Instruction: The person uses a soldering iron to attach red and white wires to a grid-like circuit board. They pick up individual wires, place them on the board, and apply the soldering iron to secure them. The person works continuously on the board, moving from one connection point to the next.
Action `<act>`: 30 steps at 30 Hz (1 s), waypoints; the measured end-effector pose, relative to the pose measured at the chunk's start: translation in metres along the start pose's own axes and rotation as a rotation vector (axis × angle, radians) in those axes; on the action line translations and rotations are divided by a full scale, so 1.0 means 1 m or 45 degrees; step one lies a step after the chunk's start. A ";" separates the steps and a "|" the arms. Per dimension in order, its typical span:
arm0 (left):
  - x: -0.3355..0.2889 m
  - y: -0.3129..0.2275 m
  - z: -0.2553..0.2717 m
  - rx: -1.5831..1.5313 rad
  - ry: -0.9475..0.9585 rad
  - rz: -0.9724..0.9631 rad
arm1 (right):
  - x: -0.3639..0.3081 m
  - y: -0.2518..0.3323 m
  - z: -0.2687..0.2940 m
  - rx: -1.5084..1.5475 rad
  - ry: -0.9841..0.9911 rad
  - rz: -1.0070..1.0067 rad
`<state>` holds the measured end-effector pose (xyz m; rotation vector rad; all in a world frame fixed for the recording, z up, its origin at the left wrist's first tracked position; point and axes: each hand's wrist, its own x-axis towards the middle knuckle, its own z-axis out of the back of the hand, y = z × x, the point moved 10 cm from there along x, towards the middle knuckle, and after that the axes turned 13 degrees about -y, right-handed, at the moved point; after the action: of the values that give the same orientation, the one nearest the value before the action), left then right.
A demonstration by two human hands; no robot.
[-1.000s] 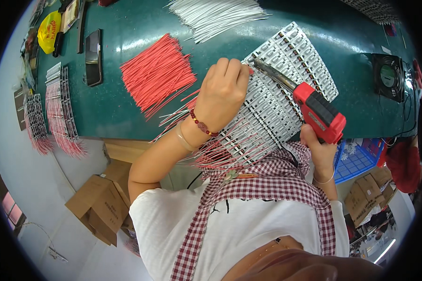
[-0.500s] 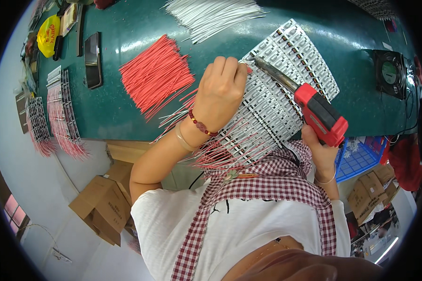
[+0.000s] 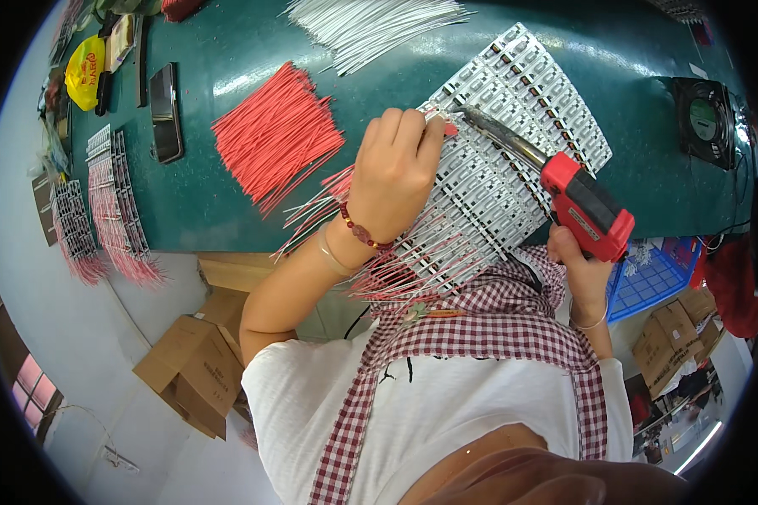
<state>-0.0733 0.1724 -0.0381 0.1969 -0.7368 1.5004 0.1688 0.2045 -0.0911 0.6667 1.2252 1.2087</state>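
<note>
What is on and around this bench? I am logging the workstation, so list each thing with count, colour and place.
table: one, dark green, upper half
panel of strips: one, white, table centre-right, wires sticking out of its near edge
red wires: one loose pile, left of the panel
white wires: one pile, top edge
phone: one, black, table left
wired strips: several, white and red, far left
fan: one, black, table right
basket: one, blue, below the table, right
boxes: several, brown, floor
left hand: pinching a wire on the panel
right hand: gripping the soldering gun, red, tip on the panel
</note>
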 end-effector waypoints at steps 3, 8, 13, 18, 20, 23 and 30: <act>-0.001 0.001 -0.004 -0.010 0.025 0.022 | 0.000 0.003 -0.004 -0.025 0.019 0.028; -0.001 0.000 -0.004 0.002 0.030 0.042 | 0.001 0.015 -0.009 -0.038 0.034 0.114; -0.001 0.000 -0.006 0.017 0.037 0.052 | 0.001 0.024 -0.013 -0.090 0.061 0.202; 0.000 -0.001 -0.006 0.028 0.022 0.053 | -0.002 0.031 -0.014 -0.177 0.092 0.323; 0.000 -0.001 -0.006 0.029 0.021 0.054 | -0.003 0.025 -0.011 -0.116 0.074 0.287; 0.001 -0.001 -0.005 0.040 0.015 0.048 | -0.005 0.009 -0.002 -0.061 0.070 0.118; 0.003 -0.004 -0.001 0.116 0.007 0.007 | -0.005 0.000 0.011 -0.008 -0.031 0.067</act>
<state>-0.0694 0.1747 -0.0359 0.2595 -0.6658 1.5406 0.1792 0.2026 -0.0863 0.7112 1.1899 1.2441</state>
